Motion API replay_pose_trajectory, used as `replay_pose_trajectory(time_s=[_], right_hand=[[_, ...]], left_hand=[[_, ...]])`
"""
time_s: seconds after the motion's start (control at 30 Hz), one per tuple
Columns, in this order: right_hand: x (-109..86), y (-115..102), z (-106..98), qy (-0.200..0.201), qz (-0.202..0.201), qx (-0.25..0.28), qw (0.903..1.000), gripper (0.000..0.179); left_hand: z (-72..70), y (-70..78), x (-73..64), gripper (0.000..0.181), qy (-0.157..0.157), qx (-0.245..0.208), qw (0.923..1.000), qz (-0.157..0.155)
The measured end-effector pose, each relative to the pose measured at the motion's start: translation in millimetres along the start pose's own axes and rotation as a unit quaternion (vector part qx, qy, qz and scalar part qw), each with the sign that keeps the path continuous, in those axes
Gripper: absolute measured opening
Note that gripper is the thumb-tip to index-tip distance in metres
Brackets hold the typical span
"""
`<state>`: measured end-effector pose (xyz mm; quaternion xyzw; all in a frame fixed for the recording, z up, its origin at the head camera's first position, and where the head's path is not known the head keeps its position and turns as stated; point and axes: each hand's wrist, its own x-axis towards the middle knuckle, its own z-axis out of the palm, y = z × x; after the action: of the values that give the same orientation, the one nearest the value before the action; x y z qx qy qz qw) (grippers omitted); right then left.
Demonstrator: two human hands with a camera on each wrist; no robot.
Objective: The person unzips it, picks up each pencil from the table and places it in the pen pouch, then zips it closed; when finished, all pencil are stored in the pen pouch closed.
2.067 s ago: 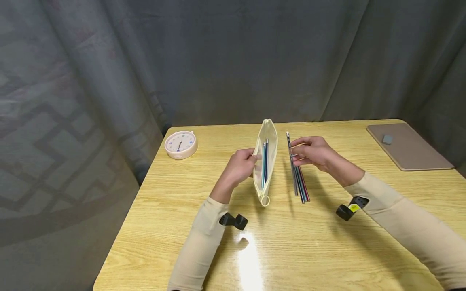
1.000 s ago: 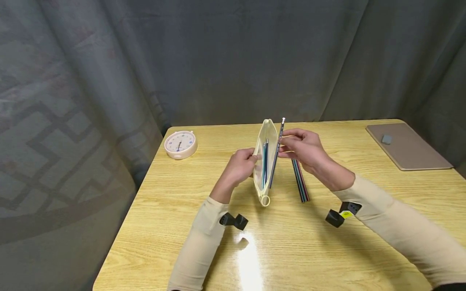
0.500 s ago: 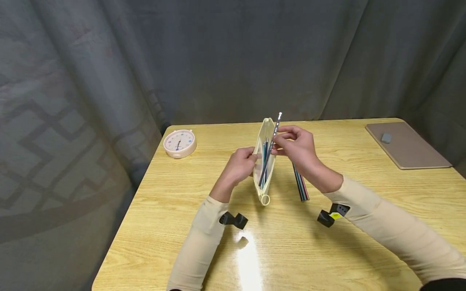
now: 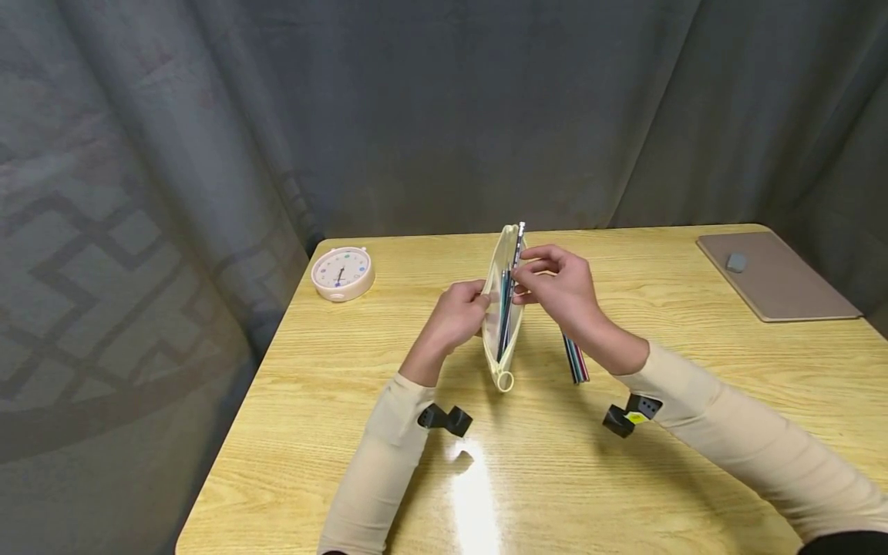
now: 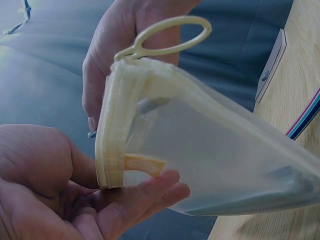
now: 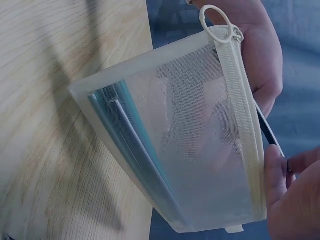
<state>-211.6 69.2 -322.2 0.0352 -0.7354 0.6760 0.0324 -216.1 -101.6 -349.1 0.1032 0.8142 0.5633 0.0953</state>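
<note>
My left hand (image 4: 456, 314) grips the side of a cream zip pencil pouch (image 4: 490, 335), its mouth spread upward above the table. In the right wrist view the see-through mesh side of the pouch (image 6: 195, 120) shows teal and dark pencils (image 6: 122, 125) lying along its bottom. A dark patterned pencil (image 4: 519, 239) with a white end is pinched by my right hand (image 4: 562, 289); its lower part slants into the pouch. Several more pencils (image 4: 576, 362) in dark, teal and red lie on the table, partly hidden under the right wrist.
A small pink clock (image 4: 343, 274) stands at the back left of the wooden table (image 4: 333, 432). At the back right lies a brown flat pad (image 4: 784, 285) with a grey block (image 4: 736, 263) on it. A dark curtain (image 4: 458, 116) hangs behind.
My right hand has lifted the patterned pencil from beside the others, carried it left, and lowered its end into the pouch. My left hand has held the pouch in place.
</note>
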Motion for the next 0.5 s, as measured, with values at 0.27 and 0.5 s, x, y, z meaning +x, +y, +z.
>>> replay_pose_trajectory(time_s=[0.27,0.5], right_hand=[[3.9,-3.6,-14.3,0.011,0.005,0.0,0.9999,0.03],[24.3,16.9,-53.6,-0.033,0.073,-0.067,0.9945,0.038]], left_hand=[[0.0,0.9,-1.3,0.031,0.001,-0.01,1.0,0.0],[-0.5,1.0,-2.6,0.033,-0.001,-0.018,0.9998,-0.001]])
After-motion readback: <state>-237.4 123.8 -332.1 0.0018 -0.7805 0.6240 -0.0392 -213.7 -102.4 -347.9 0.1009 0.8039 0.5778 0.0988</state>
